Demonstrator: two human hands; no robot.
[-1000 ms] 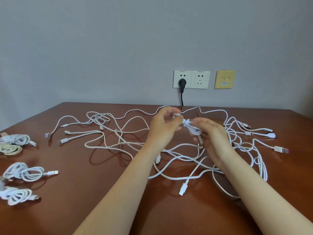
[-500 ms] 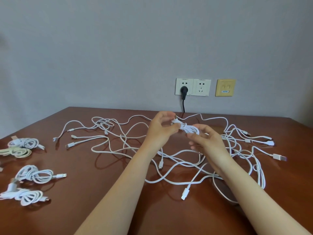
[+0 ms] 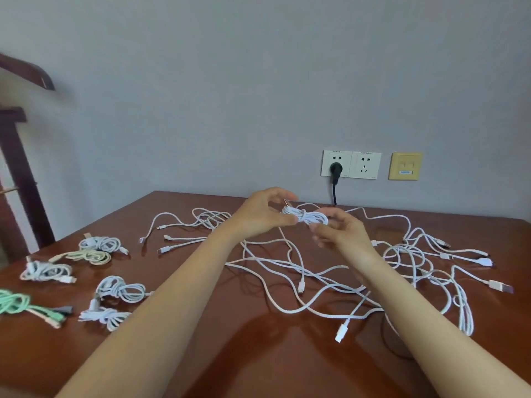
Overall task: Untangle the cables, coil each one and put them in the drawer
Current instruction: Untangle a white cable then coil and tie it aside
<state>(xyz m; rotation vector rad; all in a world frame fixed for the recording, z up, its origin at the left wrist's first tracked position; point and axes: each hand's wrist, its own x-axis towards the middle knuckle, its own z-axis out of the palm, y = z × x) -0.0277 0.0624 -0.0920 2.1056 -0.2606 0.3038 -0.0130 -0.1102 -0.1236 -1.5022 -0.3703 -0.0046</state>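
Observation:
A small white coiled cable (image 3: 309,218) hangs in the air above the brown table (image 3: 258,354). My left hand (image 3: 263,215) pinches its left end, where a metal plug tip sticks up. My right hand (image 3: 342,234) is at the coil's right end with relaxed, spread fingers and no clear grip on it. Below the hands a tangle of loose white cables (image 3: 316,271) spreads over the table's middle and right. No drawer is in view.
Several coiled cables lie at the table's left: white bundles (image 3: 120,290), a cream one (image 3: 90,257) and a green one (image 3: 14,304). A black plug (image 3: 335,169) sits in the wall socket behind. Dark wooden furniture (image 3: 17,173) stands at the far left.
My right hand has loosened from gripping the coil to relaxed fingers. Both hands rose slightly with the coil. The view has swung left, showing more coiled cables.

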